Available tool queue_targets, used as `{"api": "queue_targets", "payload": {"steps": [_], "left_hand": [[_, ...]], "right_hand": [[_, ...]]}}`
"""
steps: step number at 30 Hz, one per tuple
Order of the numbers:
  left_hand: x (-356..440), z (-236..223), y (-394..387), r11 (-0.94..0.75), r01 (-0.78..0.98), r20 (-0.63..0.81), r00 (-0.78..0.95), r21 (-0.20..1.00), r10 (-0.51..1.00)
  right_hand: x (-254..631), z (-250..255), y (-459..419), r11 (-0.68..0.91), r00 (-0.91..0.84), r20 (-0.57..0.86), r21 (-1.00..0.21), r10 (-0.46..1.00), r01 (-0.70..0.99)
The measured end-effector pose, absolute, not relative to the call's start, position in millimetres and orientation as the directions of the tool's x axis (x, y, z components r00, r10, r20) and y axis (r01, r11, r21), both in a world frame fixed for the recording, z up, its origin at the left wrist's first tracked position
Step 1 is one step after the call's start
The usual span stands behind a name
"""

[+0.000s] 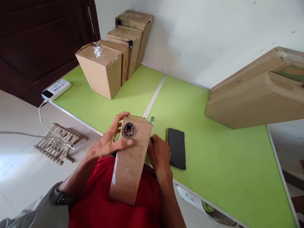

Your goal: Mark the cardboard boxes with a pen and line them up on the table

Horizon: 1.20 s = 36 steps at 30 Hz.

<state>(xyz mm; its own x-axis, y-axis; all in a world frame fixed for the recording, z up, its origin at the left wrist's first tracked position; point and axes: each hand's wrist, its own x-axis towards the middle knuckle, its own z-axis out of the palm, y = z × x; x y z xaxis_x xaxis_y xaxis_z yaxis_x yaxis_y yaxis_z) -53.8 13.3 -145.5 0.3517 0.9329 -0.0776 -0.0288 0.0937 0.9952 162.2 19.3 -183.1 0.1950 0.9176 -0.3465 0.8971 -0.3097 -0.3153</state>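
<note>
My left hand (109, 142) grips the left side of a tall cardboard box (131, 158), thumb pressed across its front just below a dark ragged hole (128, 129). The box leans from the green table's front edge toward my red shirt. My right hand (159, 152) is closed against the box's right edge, and a thin grey blade or tool tip (152, 120) pokes up beside it; I cannot see what the fingers hold. A white label strip runs down the box's left edge.
A black phone (177, 148) lies flat right of my right hand. Several sealed cardboard boxes (102, 68) stand in a row at the back left. Flattened cardboard (256, 91) is stacked at the right. A white power bank (56, 89) with a cable sits on the table's left corner (78, 104).
</note>
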Motion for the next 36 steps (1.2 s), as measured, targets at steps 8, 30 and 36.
{"api": "queue_targets", "payload": {"steps": [8, 30, 36], "left_hand": [[-54, -146, 14, 0.09, -0.009, -0.08, 0.36, 0.996, 0.929], [-51, -140, 13, 0.128, 0.014, -0.125, 0.338, 0.992, 0.933], [-49, -141, 15, 0.11, 0.007, -0.105, 0.366, 0.994, 0.925]], "right_hand": [[165, -188, 10, -0.287, 0.202, -0.272, -0.326, 0.941, 0.901], [211, -212, -7, -0.479, 0.483, -0.036, -0.214, 0.875, 0.851], [221, -210, -8, -0.48, 0.481, -0.067, -0.27, 0.874, 0.835]]}}
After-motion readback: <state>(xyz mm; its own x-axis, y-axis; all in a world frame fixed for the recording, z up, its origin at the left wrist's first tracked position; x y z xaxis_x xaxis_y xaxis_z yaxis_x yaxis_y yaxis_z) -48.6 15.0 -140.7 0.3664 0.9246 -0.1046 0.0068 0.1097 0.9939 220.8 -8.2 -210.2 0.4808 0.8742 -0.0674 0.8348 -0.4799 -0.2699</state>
